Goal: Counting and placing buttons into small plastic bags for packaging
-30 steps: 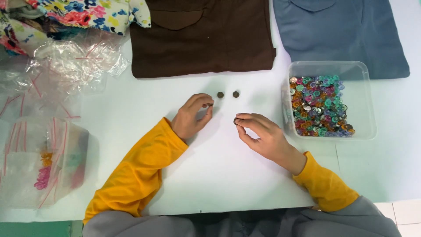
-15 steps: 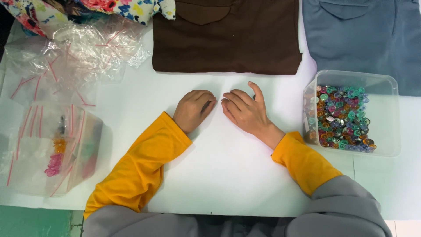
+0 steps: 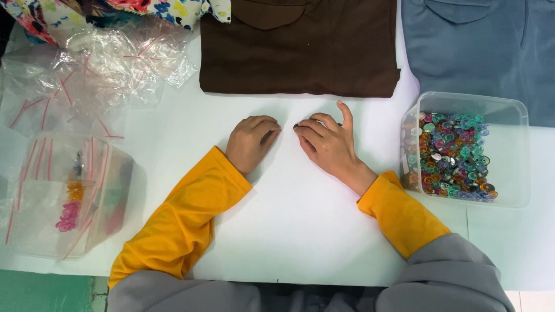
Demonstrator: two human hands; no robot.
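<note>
My left hand (image 3: pixel 250 143) rests on the white table (image 3: pixel 300 231), fingers curled in, and nothing shows in it. A short gap to its right is my right hand (image 3: pixel 328 145), lying palm down just below the brown garment (image 3: pixel 300 46). Its bent fingers pinch a small dark button (image 3: pixel 296 125) at the fingertips, while one finger points up toward the garment. A second dark speck peeks out beside that raised finger. Both sleeves are yellow.
A clear plastic tub (image 3: pixel 517 156) of several colourful buttons stands at the right. A blue garment (image 3: pixel 480 46) lies at the back right. Crumpled clear bags (image 3: pixel 110 69), a floral cloth (image 3: pixel 115 11) and a bagged box (image 3: pixel 69 196) fill the left side.
My right hand has moved up and left over the two dark buttons that lay bare below the brown garment. My left hand has barely shifted; the view has moved slightly.
</note>
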